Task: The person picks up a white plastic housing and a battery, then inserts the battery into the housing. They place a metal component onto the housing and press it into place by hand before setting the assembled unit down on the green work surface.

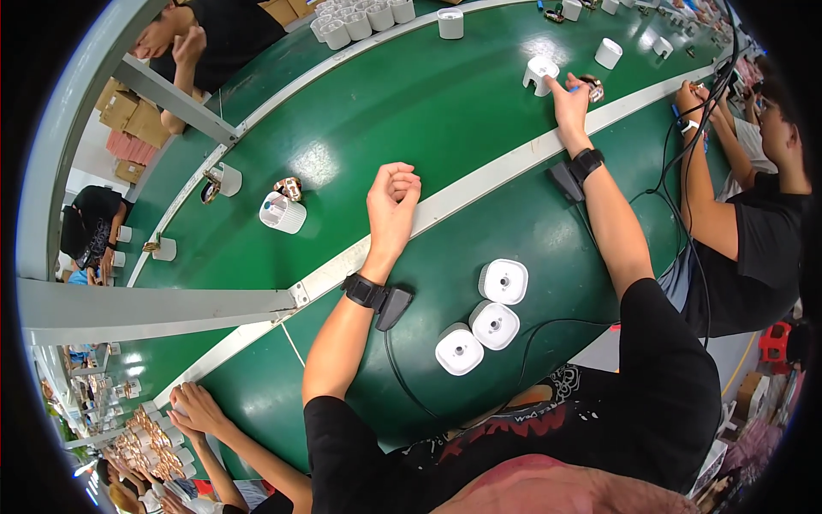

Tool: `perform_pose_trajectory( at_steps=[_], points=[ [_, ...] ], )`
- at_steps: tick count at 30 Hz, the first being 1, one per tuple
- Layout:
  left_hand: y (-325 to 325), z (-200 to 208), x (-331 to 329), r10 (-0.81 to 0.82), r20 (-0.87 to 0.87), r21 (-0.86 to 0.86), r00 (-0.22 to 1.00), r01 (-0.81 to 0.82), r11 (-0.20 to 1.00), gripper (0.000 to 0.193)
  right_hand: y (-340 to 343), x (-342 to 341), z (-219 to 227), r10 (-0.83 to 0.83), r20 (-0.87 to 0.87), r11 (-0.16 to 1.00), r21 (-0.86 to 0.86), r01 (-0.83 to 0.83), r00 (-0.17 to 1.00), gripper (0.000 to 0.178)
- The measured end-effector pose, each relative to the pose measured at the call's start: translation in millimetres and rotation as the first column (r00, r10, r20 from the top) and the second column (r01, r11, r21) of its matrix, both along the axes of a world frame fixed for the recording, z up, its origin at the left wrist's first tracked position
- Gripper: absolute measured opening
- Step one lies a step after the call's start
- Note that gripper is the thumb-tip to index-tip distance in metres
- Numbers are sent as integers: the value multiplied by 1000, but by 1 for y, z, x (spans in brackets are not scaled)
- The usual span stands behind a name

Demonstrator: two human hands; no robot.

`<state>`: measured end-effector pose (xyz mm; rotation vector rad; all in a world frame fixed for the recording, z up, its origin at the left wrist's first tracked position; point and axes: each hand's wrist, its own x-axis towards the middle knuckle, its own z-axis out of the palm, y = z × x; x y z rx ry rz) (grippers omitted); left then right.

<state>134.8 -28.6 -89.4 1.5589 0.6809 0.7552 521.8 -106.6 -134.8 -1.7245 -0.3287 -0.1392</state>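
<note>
My left hand [395,199] rests at the white rail along the belt's near edge. Its fingers are loosely curled, and nothing shows in them. My right hand [572,104] reaches over the rail onto the green belt, thumb and fingers apart. The thumb is at a white notched housing [539,68], seemingly touching its side. By the fingers lies a copper-coloured part with wires [592,88]; whether they touch it I cannot tell. Between my forearms, three white rounded-square housings [495,325] stand close together on the green worktop, each with a small central post. Black wristbands sit on both wrists.
A white housing with a copper part [282,212] stands on the belt at left. Grey metal posts [154,313] frame the left side. Black cables [548,324] cross the worktop. Other people sit left, right and across, one with hands [199,409] at lower left.
</note>
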Motion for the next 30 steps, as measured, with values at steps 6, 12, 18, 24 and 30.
perform_pose_trajectory(
  at_steps=[6,12,18,24,30],
  points=[
    [1,-2,0,5,0,8,1000,-5,1000,22,4,11,11,224,190,932,-329,-153,956,56],
    [-8,13,-1,152,-41,271,987,-136,953,40,6,-68,36,563,-257,805,-45,-591,786,39],
    [-13,33,0,70,-61,646,996,-14,764,68,0,-166,65,894,-264,307,-225,-925,361,29],
    [-1,6,-1,-175,-52,330,983,182,926,79,1,-196,55,937,-276,250,104,-963,214,19],
    [-5,10,-1,-50,60,146,997,41,988,72,-2,-178,47,854,-460,497,589,-637,242,26]
  ],
)
